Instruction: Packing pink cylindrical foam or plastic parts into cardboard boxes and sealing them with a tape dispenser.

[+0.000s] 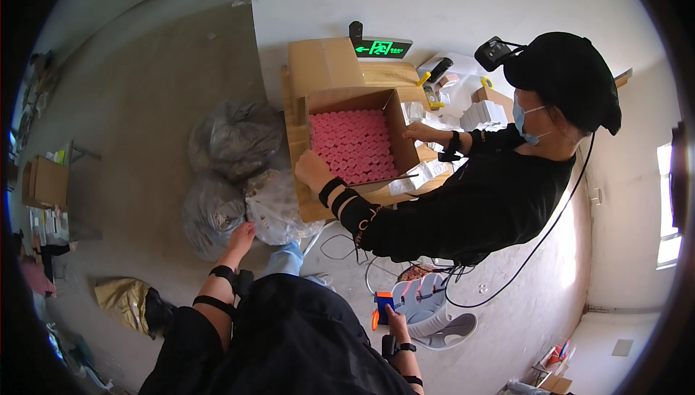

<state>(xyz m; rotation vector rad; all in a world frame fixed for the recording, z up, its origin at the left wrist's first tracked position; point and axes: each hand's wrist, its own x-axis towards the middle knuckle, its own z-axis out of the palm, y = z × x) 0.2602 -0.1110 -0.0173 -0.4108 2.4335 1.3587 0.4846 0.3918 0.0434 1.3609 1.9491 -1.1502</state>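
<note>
My left hand [243, 236] hangs low with its fingers curled in, beside a translucent plastic bag [275, 210]; I see nothing in it. In my right hand [397, 324] is a blue-and-orange tape dispenser [384, 299], held out above the floor near a grey plastic chair [423, 301]. A co-worker [499, 192] stands across from me, both hands at an open cardboard box [405, 134] on a wooden table. Rows of small pink rolled pieces [351, 145] fill that box.
A closed carton [326, 62] stands behind the open box, against the wall. White packets [485, 116] and a black cylinder [440, 69] lie on the table [311, 210]. Grey bags [235, 141] are heaped at its left. A gold-coloured bag [124, 304] and cables lie on the floor.
</note>
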